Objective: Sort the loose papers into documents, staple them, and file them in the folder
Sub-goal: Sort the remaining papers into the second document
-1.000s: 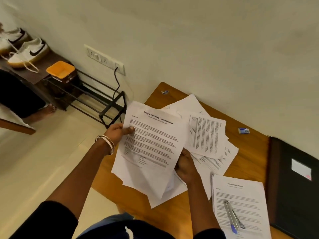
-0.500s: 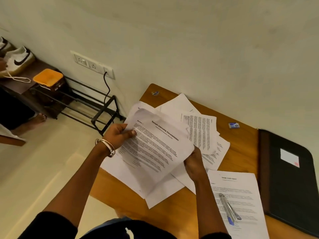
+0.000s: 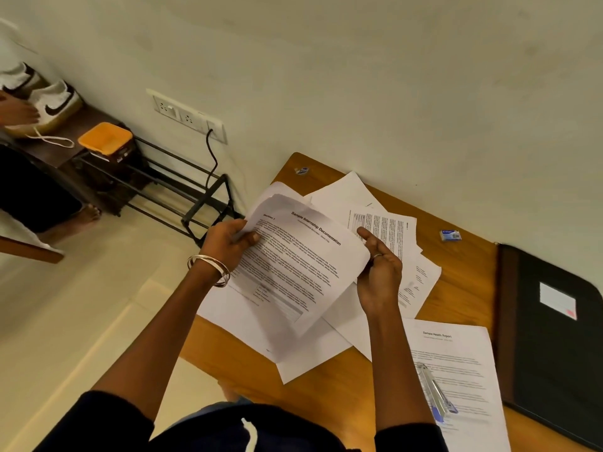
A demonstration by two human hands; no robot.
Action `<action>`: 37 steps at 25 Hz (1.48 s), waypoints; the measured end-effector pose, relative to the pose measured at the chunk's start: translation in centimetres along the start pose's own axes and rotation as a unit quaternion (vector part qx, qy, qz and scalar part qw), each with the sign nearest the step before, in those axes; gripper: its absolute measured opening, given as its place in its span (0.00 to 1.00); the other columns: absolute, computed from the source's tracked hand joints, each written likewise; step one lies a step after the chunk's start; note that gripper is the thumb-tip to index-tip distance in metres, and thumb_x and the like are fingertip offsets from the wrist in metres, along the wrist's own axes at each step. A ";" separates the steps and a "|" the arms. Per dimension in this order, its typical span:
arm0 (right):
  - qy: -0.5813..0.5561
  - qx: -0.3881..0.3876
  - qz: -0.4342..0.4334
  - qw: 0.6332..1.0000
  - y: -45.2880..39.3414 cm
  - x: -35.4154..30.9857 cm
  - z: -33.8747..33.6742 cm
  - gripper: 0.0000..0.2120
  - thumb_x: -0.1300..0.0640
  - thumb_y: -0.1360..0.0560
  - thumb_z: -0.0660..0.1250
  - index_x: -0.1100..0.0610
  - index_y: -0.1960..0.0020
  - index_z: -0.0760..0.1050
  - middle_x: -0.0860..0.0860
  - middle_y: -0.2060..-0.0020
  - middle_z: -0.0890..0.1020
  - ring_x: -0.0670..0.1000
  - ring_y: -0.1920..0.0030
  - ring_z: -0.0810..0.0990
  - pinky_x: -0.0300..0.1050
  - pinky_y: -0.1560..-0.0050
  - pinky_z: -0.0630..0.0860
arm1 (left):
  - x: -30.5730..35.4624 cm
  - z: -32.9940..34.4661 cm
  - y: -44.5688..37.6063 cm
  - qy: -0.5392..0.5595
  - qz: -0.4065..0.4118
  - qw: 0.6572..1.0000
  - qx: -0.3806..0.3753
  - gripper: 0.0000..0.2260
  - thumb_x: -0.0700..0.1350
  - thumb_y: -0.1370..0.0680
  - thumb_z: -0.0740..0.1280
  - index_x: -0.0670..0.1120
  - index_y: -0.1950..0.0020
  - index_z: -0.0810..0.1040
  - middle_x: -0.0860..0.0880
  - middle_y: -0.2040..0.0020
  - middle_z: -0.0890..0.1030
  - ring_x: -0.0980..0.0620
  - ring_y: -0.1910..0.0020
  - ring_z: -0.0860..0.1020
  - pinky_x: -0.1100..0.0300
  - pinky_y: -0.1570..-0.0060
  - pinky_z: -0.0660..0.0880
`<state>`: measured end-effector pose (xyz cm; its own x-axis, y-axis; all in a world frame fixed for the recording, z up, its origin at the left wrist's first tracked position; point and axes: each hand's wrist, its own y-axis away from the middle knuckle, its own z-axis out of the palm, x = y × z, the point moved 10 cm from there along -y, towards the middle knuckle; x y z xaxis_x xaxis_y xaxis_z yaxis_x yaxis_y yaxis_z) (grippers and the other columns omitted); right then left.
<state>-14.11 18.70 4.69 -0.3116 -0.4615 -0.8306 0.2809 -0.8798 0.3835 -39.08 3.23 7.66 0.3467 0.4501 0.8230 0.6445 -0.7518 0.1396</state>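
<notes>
I hold a printed sheet headed "Sample Internship Documentation" [image 3: 293, 265] above the wooden table [image 3: 463, 275]. My left hand [image 3: 228, 244] pinches its left edge, thumb on top. My right hand [image 3: 378, 272] grips its right edge, which curls upward. Under and behind it lie several loose papers [image 3: 388, 230], spread and overlapping. A stack headed "Sample Health Report" [image 3: 456, 370] lies at the front right with a silver and blue stapler [image 3: 435, 393] resting on it. The black folder [image 3: 554, 337] lies closed at the table's right end.
A small blue staple box [image 3: 450, 235] sits near the wall. To the left stand a black metal rack [image 3: 182, 194] and a shelf with an orange-lidded container [image 3: 105, 138] and white shoes [image 3: 54, 104]. A person's bare foot [image 3: 86, 213] shows at far left.
My right hand has risen from under the pile to grip the sheet's right edge. The sheet has lifted and its right side curls up. My left hand keeps its hold.
</notes>
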 end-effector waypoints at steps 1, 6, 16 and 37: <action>-0.020 0.001 0.016 1.000 0.0 0.2 0.1 0.14 0.63 0.21 0.62 0.54 0.55 0.85 0.48 0.43 0.83 0.56 0.37 0.77 0.57 0.40 0.74 | 0.0 0.0 0.1 0.001 0.000 1.000 -0.001 0.13 0.45 0.24 0.67 0.43 0.41 0.77 0.44 0.50 0.80 0.46 0.55 0.79 0.61 0.59 0.75; -0.083 0.068 0.087 0.990 0.4 1.4 -0.8 0.09 0.68 0.27 0.68 0.58 0.59 0.84 0.58 0.44 0.82 0.58 0.42 0.80 0.61 0.38 0.73 | -0.1 -0.3 0.7 0.015 0.019 1.000 0.002 0.13 0.43 0.25 0.67 0.43 0.41 0.78 0.45 0.48 0.81 0.48 0.54 0.79 0.68 0.61 0.73; -0.128 0.033 0.095 0.987 0.6 1.4 -0.6 0.12 0.66 0.28 0.71 0.58 0.46 0.81 0.56 0.41 0.81 0.59 0.42 0.81 0.61 0.41 0.76 | 0.1 -0.5 1.9 0.057 0.013 0.998 0.008 0.12 0.41 0.25 0.67 0.45 0.42 0.79 0.49 0.49 0.79 0.51 0.53 0.77 0.72 0.62 0.70; -0.101 0.023 0.157 0.982 0.8 1.2 -3.2 0.19 0.61 0.33 0.74 0.53 0.43 0.80 0.54 0.43 0.82 0.57 0.40 0.79 0.58 0.40 0.75 | 1.3 1.4 5.0 0.164 0.012 0.986 0.020 0.15 0.35 0.27 0.68 0.48 0.43 0.78 0.54 0.53 0.80 0.54 0.52 0.79 0.70 0.55 0.76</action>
<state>-11.38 17.82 2.73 -0.3909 -0.7193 -0.5743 0.3515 -0.6933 0.6292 -34.47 0.69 8.68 0.1273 0.2468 0.9607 0.6671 -0.7380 0.1012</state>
